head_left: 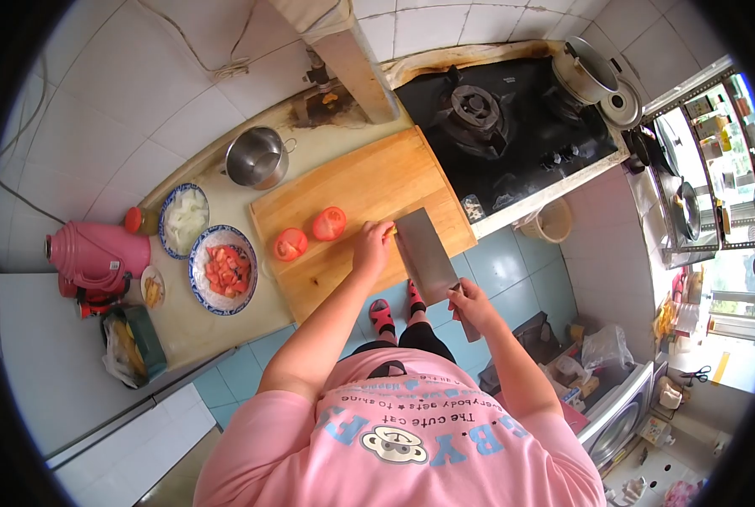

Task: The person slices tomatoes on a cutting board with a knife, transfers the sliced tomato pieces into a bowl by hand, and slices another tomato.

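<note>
My right hand (473, 306) is wrapped round the handle of a broad cleaver (426, 256), whose blade is held over the near right edge of a wooden cutting board (369, 186). My left hand (372, 247) is above the board with its fingers pinched together at the blade's upper left corner. A small yellowish bit shows at those fingertips, too small to name. Left of that hand, two tomato halves lie on the board: one tomato half (328, 224) nearer the hand, the other tomato half (290, 244) further left.
Left of the board stand a bowl (193, 279) of chopped tomato, a plate (168, 218) of pale sliced pieces, a steel pot (257, 158) and a pink thermos (107, 253). A black gas stove (529, 110) adjoins the board's right side, with a pot (584, 74) at its far corner.
</note>
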`<move>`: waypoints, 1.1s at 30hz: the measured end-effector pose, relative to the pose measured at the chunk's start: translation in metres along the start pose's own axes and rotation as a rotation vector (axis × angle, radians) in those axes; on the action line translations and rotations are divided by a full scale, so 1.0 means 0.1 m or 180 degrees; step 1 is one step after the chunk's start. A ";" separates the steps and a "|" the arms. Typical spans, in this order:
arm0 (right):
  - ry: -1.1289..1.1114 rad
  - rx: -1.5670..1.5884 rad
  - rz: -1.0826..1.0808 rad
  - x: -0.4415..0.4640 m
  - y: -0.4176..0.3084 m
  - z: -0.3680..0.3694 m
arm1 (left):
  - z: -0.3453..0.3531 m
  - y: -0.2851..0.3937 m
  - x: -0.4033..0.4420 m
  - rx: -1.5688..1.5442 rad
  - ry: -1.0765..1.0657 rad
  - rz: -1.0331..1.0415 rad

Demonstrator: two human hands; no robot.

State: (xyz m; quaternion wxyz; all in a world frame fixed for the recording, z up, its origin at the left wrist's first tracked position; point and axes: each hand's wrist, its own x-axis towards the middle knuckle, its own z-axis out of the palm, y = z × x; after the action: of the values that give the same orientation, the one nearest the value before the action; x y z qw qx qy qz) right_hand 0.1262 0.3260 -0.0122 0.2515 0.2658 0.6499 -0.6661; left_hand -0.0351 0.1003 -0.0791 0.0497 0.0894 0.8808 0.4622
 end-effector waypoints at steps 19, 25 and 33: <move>-0.0196 0.0828 -0.0067 -0.32 0.04 0.01 | 0.03 0.71 0.10 0.0418 -0.0034 0.0791; 0.0105 0.1226 -0.0280 -0.75 -0.05 -0.84 | 0.80 1.69 0.31 0.0454 -0.0310 0.1262; 0.0764 0.1632 -0.0491 -1.35 0.30 -2.91 | 2.98 3.30 0.36 0.0178 -0.0849 0.1843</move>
State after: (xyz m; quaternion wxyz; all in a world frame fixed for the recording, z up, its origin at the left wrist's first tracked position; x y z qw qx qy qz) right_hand 0.2538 0.6141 0.0538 0.0461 0.3473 0.5038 -0.7896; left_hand 0.0174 0.5316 0.0232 0.0286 0.3975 0.8169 0.4170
